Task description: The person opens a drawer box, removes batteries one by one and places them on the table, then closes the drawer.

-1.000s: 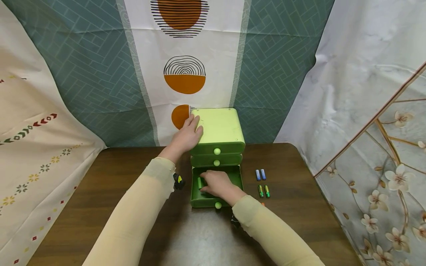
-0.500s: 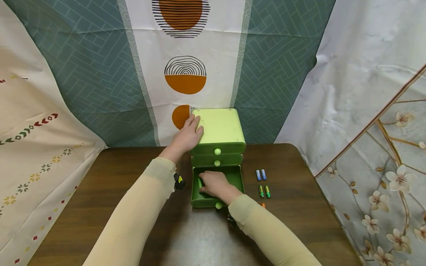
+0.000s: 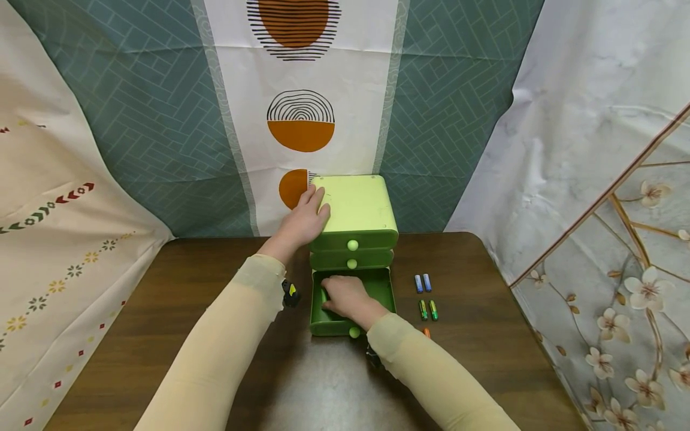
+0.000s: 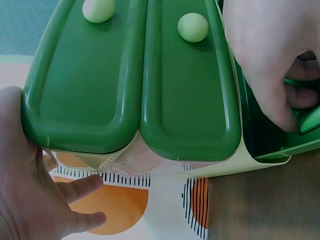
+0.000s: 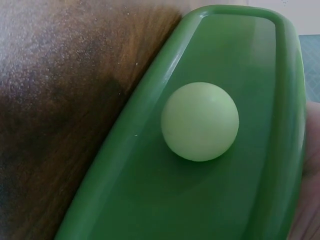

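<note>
A light green cabinet [image 3: 358,203] with dark green drawers stands at the back of the table. Its bottom drawer [image 3: 330,329] is pulled out, while the two drawers above are closed. My left hand [image 3: 303,222] rests on the cabinet's upper left edge, fingers extended. Inside the bottom drawer, my right hand [image 3: 347,297] holds a small green cylinder [image 4: 311,120] near the drawer's left side. Fingers and thumb curl round it in the left wrist view, hiding much of it. The right wrist view is filled by the drawer front with its round knob [image 5: 200,121].
Right of the cabinet, two blue-and-white batteries [image 3: 423,283] lie side by side on the brown table [image 3: 485,335]. Two green batteries [image 3: 428,310] lie nearer, and an orange item [image 3: 426,332] is partly hidden by the right sleeve. Patterned cloths hang behind and at both sides.
The right hand has moved slightly left inside the drawer and its fingers have closed round the green cylinder, covering more of it. The left hand stays in place on the cabinet.
</note>
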`<state>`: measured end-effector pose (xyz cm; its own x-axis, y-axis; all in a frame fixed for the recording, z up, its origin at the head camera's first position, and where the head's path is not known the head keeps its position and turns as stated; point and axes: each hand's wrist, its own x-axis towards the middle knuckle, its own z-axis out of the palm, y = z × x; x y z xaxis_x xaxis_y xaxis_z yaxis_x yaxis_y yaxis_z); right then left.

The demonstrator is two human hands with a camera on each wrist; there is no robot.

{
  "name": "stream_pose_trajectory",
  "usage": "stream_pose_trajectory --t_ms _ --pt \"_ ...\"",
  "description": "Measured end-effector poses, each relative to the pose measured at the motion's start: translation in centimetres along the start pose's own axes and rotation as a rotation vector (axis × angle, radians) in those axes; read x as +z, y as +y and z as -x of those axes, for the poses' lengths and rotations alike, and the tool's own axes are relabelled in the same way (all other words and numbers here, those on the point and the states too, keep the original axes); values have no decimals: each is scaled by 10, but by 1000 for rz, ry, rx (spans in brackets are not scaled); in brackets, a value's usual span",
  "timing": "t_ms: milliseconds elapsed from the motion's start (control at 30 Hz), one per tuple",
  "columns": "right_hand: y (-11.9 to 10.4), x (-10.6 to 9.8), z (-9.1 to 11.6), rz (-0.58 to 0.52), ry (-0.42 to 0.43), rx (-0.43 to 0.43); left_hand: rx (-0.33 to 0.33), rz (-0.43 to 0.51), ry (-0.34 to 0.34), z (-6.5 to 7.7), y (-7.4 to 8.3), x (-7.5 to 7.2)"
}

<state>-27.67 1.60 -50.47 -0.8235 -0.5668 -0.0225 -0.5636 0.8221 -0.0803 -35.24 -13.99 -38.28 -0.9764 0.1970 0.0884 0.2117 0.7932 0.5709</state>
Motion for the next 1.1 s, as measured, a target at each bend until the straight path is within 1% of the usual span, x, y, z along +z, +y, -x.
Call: stream_pose_trajectory --t_ms 333,433,633,900,1100 --pt "5 -8 8 -6 23 1 -5 -3 -10 2 2 -3" --pt "7 -12 12 -19 20 5 -2 -5 -10 2 3 -3" --pt "15 -19 21 -43 41 6 -2 5 -13 1 2 -2" --pt "31 -29 46 -92 87 -20 3 12 -20 2 4 -2" --pt "41 -38 68 -101 119 -14 0 23 -20 1 4 -2"
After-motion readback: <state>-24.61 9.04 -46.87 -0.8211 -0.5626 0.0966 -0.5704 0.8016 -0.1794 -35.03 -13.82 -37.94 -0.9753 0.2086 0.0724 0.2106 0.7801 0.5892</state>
